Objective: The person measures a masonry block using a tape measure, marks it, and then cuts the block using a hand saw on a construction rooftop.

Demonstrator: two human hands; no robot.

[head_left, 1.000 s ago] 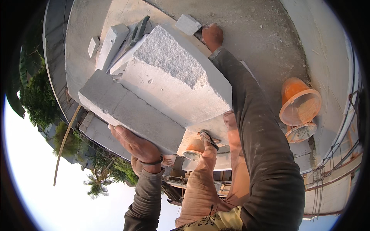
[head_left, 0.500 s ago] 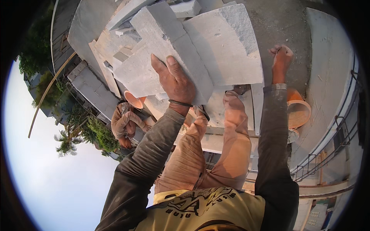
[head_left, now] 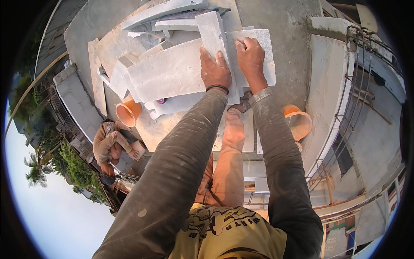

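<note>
A narrow white block (head_left: 210, 29), apparently lightweight concrete, lies crosswise over a broad white slab (head_left: 168, 69). My left hand (head_left: 215, 72) grips the narrow block near its closer end, thumb on top and the index finger along its left edge; the other fingers are hidden. Just right of that block, my right hand (head_left: 251, 57) is closed in a pinch over the slab's right part (head_left: 268, 56). A thin, pencil-like thing (head_left: 236, 40) pokes out from its fingertips, close to the block's right edge.
More white offcuts (head_left: 172, 11) are piled beyond the slab. Orange buckets stand at the left (head_left: 125, 113) and right (head_left: 297, 121). A crouching person (head_left: 113, 140) is at the left. Along the right run a low wall (head_left: 325, 82) and bent steel bars (head_left: 345, 103).
My right hand has come in from the right side to the slab, beside the narrow block. My left hand stays on the block. The view has shifted, showing more beyond the slab.
</note>
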